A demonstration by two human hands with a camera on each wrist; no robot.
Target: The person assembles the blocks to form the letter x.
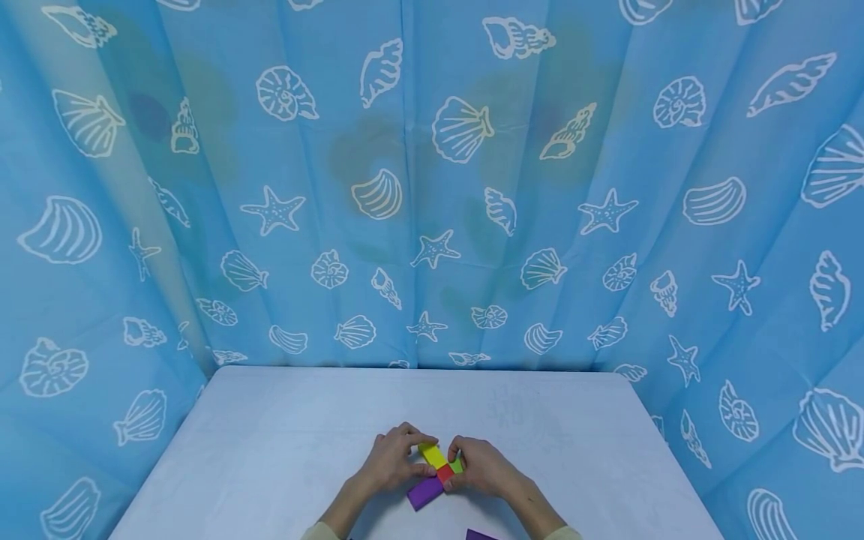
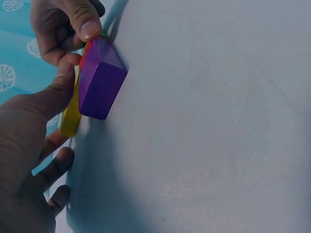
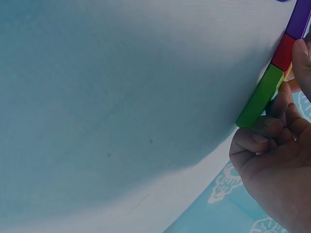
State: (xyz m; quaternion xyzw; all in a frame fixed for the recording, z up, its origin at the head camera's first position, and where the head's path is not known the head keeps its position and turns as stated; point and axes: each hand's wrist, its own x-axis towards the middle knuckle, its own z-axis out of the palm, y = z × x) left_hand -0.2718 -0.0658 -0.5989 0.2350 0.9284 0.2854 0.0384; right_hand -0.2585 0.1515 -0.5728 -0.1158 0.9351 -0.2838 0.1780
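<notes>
A small red block (image 1: 445,473) lies on the white table with three longer blocks around it. The yellow block (image 1: 433,454) extends away from it, the purple block (image 1: 425,493) toward the near left, and the green block (image 3: 261,97) lines up at the right. My left hand (image 1: 394,459) holds the yellow block, index finger at its far end and thumb by the red block. With curled fingers at the green block's outer end and thumb beside the red block, my right hand (image 1: 486,466) grips the green one, covering much of it in the head view.
Another purple piece (image 1: 479,535) shows at the bottom edge of the head view. The white table (image 1: 304,420) ends at the back against a blue curtain (image 1: 418,187) printed with white shells and starfish, which also hangs along both sides.
</notes>
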